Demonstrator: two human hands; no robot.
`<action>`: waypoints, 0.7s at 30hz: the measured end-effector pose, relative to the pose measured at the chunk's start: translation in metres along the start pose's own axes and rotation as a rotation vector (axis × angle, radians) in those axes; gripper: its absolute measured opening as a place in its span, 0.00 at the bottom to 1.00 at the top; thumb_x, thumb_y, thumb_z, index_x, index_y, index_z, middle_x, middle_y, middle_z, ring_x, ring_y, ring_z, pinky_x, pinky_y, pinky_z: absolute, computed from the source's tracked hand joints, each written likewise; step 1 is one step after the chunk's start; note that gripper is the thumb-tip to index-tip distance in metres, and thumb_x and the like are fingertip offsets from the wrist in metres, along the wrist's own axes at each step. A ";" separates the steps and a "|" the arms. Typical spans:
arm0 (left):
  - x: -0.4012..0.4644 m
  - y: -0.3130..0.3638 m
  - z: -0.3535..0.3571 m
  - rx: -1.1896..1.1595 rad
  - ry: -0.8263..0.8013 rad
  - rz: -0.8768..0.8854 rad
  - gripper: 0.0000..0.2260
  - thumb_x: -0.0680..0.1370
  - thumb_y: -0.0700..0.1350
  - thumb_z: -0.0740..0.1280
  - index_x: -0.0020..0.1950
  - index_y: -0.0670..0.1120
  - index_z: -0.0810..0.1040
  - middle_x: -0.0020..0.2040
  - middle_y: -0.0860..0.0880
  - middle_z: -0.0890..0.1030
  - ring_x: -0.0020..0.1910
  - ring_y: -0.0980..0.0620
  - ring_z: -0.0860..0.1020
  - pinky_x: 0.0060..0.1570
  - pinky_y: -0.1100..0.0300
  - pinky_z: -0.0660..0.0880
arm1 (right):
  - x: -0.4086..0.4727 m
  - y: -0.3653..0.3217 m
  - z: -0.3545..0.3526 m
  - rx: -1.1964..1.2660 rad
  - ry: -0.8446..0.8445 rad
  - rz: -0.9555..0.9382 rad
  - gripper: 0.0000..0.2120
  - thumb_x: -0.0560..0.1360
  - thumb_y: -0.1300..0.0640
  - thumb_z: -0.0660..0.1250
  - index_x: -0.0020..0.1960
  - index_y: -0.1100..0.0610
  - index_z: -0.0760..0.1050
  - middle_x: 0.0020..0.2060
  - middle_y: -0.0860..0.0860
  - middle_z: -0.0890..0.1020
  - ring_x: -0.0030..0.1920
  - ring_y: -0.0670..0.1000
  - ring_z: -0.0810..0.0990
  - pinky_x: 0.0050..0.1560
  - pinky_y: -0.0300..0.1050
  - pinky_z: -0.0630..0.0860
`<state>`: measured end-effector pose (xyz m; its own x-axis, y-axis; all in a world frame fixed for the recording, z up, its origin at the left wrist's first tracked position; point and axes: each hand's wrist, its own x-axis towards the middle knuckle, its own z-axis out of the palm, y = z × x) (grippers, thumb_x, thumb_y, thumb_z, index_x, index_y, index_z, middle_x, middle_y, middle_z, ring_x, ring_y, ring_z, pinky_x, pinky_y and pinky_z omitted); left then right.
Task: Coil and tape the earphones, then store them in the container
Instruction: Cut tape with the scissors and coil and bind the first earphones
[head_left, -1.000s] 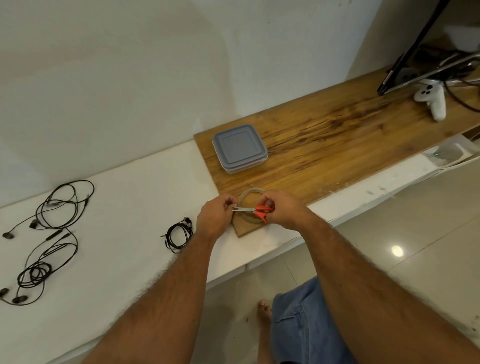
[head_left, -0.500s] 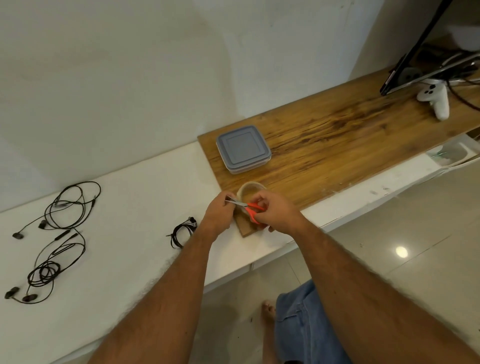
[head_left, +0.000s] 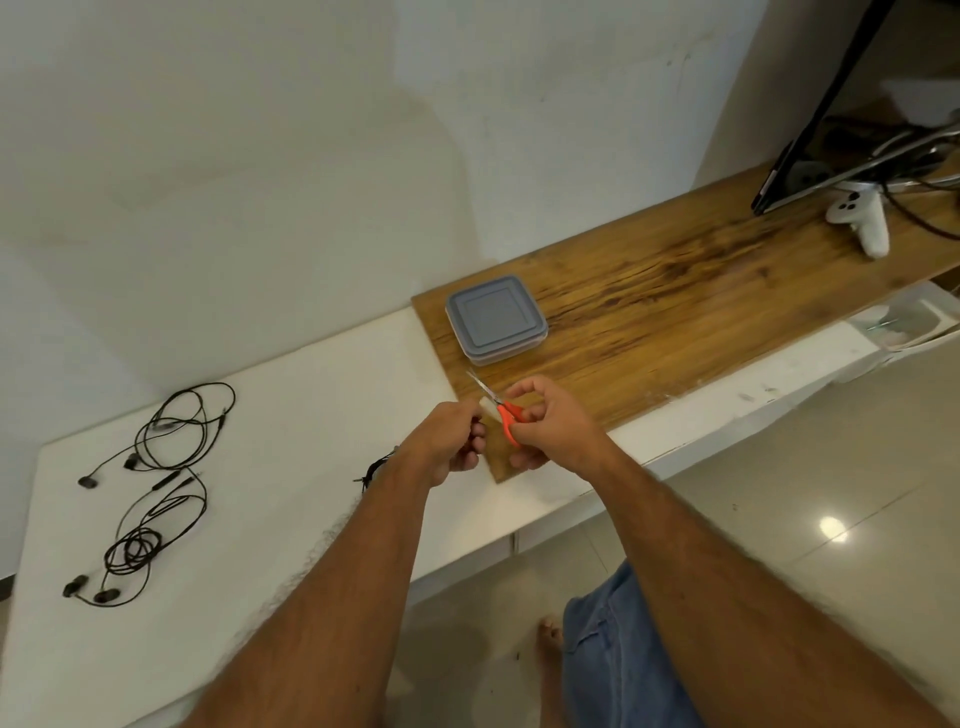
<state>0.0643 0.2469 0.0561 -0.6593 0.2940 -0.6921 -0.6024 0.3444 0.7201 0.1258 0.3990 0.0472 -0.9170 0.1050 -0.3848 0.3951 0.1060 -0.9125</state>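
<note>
Over the near corner of the wooden board (head_left: 675, 312), the right hand (head_left: 545, 423) has its fingers through the orange handles of a pair of scissors (head_left: 498, 405), closed around them, the blades pointing up and to the left, toward the wall. The left hand (head_left: 449, 441) is curled shut just beside it, pinching something small at the blades; it looks like a strip of tape, though I cannot make that out for sure.

A coiled set of earphones (head_left: 375, 467) lies on the white worktop (head_left: 291, 415) right behind the left wrist, mostly hidden, so I cannot tell how its long axis runs. Two more earphone sets (head_left: 156, 488) lie loose well to the left, their cords sprawling roughly front to back, buds at the near ends. The grey-lidded container (head_left: 496, 317) sits shut on the board, just beyond the hands.

Trouble from here, I would guess: a cut strip could fold and stick to itself or the fingers, and the left forearm, swinging back, could brush the coil and loosen it before it is taped.
</note>
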 end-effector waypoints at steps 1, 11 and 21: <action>-0.003 0.002 -0.001 0.016 0.025 -0.012 0.10 0.79 0.42 0.58 0.37 0.46 0.70 0.30 0.49 0.70 0.26 0.55 0.68 0.24 0.65 0.65 | -0.001 -0.002 0.000 0.006 0.006 0.001 0.17 0.72 0.64 0.73 0.57 0.52 0.73 0.34 0.54 0.82 0.31 0.55 0.81 0.35 0.55 0.81; -0.035 0.015 -0.028 0.014 0.069 -0.155 0.02 0.73 0.39 0.57 0.42 0.44 0.67 0.29 0.48 0.71 0.28 0.54 0.70 0.23 0.66 0.65 | -0.026 -0.027 -0.013 -0.073 -0.130 -0.099 0.13 0.75 0.66 0.69 0.57 0.57 0.73 0.38 0.53 0.84 0.37 0.50 0.81 0.35 0.45 0.77; -0.062 0.020 -0.044 -0.025 0.002 -0.102 0.07 0.74 0.42 0.56 0.37 0.47 0.70 0.34 0.49 0.75 0.35 0.51 0.77 0.30 0.62 0.66 | -0.030 -0.028 -0.027 0.121 -0.107 -0.052 0.14 0.73 0.62 0.72 0.57 0.57 0.75 0.31 0.46 0.81 0.28 0.44 0.75 0.29 0.43 0.73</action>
<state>0.0736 0.1965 0.1157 -0.5948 0.2569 -0.7617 -0.6776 0.3497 0.6470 0.1442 0.4192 0.0877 -0.9392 -0.0045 -0.3433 0.3433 -0.0124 -0.9391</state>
